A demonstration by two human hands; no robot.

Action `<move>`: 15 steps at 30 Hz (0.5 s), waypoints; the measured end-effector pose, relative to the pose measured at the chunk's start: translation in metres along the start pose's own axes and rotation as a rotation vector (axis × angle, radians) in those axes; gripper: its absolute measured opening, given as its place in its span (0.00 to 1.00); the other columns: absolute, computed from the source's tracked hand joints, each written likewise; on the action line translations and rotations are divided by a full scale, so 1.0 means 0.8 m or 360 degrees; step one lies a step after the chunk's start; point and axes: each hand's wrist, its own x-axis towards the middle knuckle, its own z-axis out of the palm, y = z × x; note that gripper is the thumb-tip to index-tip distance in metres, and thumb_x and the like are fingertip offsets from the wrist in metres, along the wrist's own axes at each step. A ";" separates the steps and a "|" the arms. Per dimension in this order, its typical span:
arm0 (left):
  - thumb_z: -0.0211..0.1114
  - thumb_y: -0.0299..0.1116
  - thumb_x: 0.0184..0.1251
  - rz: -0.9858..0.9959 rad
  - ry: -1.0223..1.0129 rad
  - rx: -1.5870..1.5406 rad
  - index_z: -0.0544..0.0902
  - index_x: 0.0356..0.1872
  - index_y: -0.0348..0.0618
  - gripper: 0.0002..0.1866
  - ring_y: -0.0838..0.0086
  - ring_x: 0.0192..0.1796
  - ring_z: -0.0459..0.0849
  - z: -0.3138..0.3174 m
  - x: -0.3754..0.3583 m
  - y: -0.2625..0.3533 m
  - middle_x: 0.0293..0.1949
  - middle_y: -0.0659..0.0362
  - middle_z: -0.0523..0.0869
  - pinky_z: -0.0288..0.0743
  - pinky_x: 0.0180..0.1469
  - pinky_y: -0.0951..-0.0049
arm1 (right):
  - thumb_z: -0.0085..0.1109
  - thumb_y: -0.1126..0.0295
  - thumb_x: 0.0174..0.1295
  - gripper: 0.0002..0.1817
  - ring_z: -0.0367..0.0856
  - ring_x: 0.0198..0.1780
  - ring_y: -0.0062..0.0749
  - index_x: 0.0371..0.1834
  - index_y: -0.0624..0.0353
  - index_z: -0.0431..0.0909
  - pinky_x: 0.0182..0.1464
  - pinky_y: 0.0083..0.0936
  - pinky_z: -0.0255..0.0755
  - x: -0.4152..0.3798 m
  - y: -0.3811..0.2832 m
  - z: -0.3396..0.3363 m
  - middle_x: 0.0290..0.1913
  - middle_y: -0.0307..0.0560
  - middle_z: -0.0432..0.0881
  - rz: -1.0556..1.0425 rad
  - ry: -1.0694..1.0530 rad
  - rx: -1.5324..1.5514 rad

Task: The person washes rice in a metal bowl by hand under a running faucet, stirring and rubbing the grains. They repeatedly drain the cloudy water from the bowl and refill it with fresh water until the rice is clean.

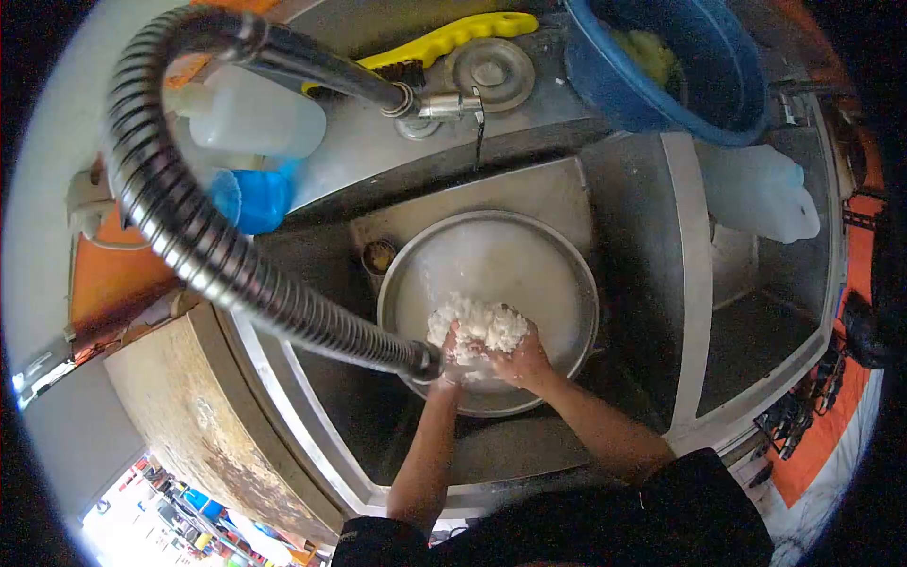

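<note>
A clump of white, crumbly, wet food [477,324] rests between my two hands, above cloudy liquid in a round metal basin [584,283]. My left hand [449,361] is at the clump's left side, partly behind the hose end. On the right side, my right hand [525,361] cups the clump from below, its fingers curled around it. The basin stands inside the metal sink [557,189]. What kind of food the clump is, I cannot tell.
A ribbed metal hose [217,255] arches over the left side, ending beside my left hand. Behind the sink are a yellow-handled brush [453,40], a round metal lid [489,76] and a blue tub [699,123]. A whitish jug [761,189] lies over the right sink.
</note>
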 end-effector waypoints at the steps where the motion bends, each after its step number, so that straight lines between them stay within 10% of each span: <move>1: 0.60 0.40 0.60 0.0065 -0.0076 0.0204 0.70 0.53 0.36 0.24 0.65 0.39 0.79 -0.005 -0.003 0.002 0.41 0.53 0.80 0.74 0.41 0.64 | 0.71 0.61 0.45 0.34 0.78 0.45 0.40 0.51 0.67 0.66 0.52 0.32 0.70 -0.003 -0.007 0.000 0.44 0.53 0.78 0.0022 0.0032 -0.0147; 5: 0.53 0.36 0.64 0.0895 -0.0475 0.1555 0.69 0.56 0.37 0.21 0.64 0.45 0.78 -0.034 0.001 0.002 0.45 0.53 0.79 0.72 0.48 0.60 | 0.72 0.59 0.42 0.35 0.76 0.47 0.48 0.51 0.64 0.68 0.54 0.36 0.67 0.000 0.044 -0.011 0.46 0.55 0.76 0.0074 -0.0196 -0.0527; 8: 0.52 0.33 0.64 0.0454 -0.0399 0.0882 0.71 0.55 0.38 0.19 0.62 0.49 0.77 -0.029 0.025 -0.003 0.47 0.52 0.79 0.71 0.53 0.56 | 0.69 0.56 0.42 0.31 0.72 0.50 0.51 0.48 0.61 0.72 0.55 0.38 0.64 0.011 0.077 -0.030 0.48 0.56 0.74 -0.0192 -0.0205 -0.0982; 12: 0.63 0.40 0.53 0.1453 -0.0253 0.2370 0.71 0.54 0.39 0.27 0.48 0.55 0.72 -0.012 0.045 0.003 0.49 0.42 0.76 0.61 0.58 0.44 | 0.65 0.56 0.45 0.26 0.69 0.52 0.52 0.45 0.60 0.75 0.55 0.43 0.62 0.042 0.075 -0.038 0.49 0.58 0.72 -0.0645 0.0007 -0.1217; 15: 0.64 0.44 0.51 0.1140 -0.0063 0.2439 0.71 0.55 0.42 0.30 0.52 0.55 0.72 0.005 0.041 0.006 0.50 0.46 0.76 0.63 0.58 0.54 | 0.64 0.57 0.46 0.25 0.67 0.53 0.55 0.46 0.59 0.75 0.56 0.48 0.59 0.071 0.107 -0.037 0.52 0.60 0.69 -0.0849 0.0029 -0.1415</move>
